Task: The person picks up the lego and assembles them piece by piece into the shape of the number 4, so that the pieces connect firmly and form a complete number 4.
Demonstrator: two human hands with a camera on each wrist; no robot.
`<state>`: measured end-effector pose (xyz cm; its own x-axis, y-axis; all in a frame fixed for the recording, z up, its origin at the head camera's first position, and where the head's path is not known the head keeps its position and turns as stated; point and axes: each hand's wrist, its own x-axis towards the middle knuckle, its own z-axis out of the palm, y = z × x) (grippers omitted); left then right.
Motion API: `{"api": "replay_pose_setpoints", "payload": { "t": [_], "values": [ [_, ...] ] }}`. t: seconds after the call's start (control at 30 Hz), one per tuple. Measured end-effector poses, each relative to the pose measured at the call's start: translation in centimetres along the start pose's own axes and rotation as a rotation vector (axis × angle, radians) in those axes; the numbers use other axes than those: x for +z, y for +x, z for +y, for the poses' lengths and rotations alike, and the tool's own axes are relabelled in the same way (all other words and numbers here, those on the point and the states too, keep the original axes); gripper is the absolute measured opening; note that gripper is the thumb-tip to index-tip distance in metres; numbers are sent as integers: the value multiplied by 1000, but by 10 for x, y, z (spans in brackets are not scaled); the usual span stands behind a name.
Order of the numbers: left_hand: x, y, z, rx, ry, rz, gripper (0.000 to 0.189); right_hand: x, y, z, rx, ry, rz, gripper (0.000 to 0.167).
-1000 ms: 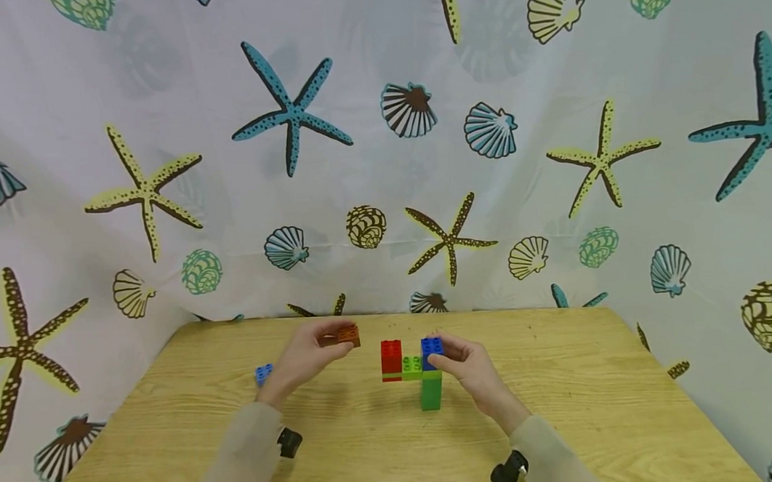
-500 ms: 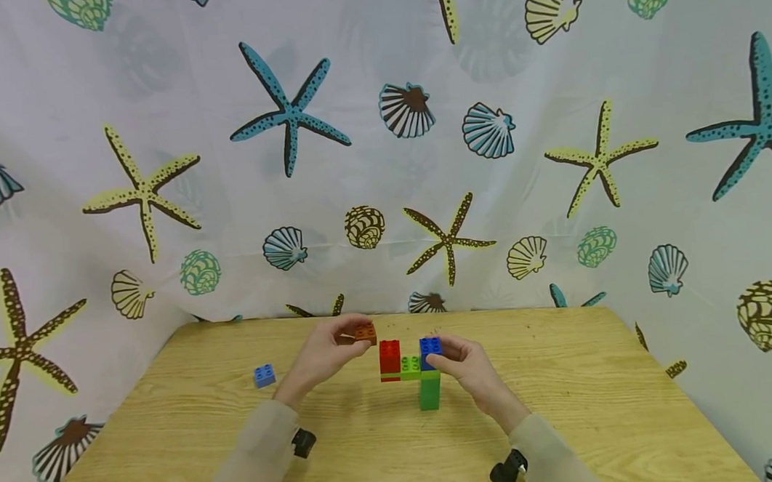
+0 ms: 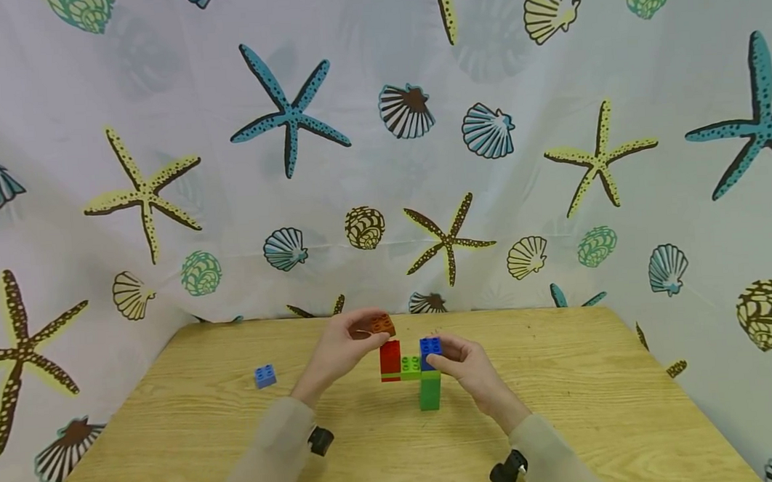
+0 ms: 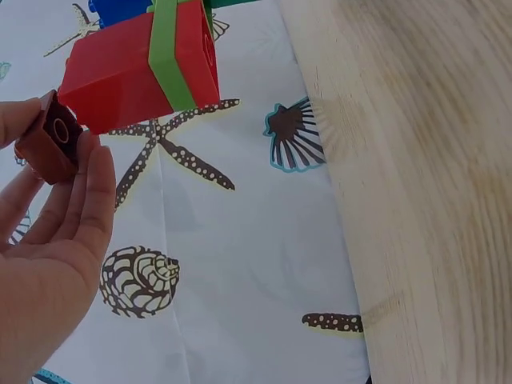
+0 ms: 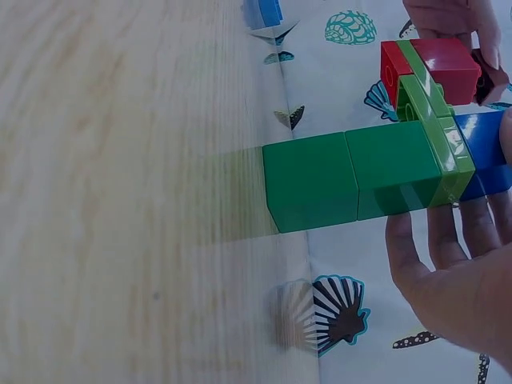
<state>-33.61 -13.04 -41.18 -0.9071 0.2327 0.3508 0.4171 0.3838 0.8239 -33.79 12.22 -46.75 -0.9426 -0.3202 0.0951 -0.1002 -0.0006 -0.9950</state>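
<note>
My left hand [image 3: 352, 345] pinches a small reddish-brown toy brick [image 3: 382, 325] between thumb and fingers. In the left wrist view the brown brick [image 4: 46, 152] is tilted, hollow underside showing, right by the end of a red brick [image 4: 112, 80]. That red brick sits at the left end of a light green bar [image 3: 410, 366], with more red under the bar. A blue brick [image 3: 430, 351] stands on the bar's right end, above a column of two dark green bricks [image 5: 352, 180]. My right hand [image 3: 471, 367] holds the blue brick from the right, steadying the upright structure.
A lone light blue brick [image 3: 265, 376] lies on the wooden table [image 3: 563, 377] to the left of my left arm. A white cloth [image 3: 369, 176] printed with starfish and shells hangs behind the table.
My left hand has carried the brown brick rightward, from left of the structure to just over the red brick. My right hand and the structure have stayed in place.
</note>
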Motion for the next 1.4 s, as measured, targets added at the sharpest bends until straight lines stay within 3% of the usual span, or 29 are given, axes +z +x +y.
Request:
{"api": "replay_pose_setpoints", "payload": {
  "t": [0.4,0.8,1.17,1.4],
  "values": [
    [18,4,7,17,-10,-21,40,-1,1,3,7,-6,4,60],
    [31,8,15,51,14,-106,37,-1,1,0,-12,9,-6,60],
    [42,11,18,183,90,-149,34,-1,2,1,-38,7,-27,51],
    [46,11,20,199,120,-163,29,0,3,4,-36,0,-28,50]
  ]
}}
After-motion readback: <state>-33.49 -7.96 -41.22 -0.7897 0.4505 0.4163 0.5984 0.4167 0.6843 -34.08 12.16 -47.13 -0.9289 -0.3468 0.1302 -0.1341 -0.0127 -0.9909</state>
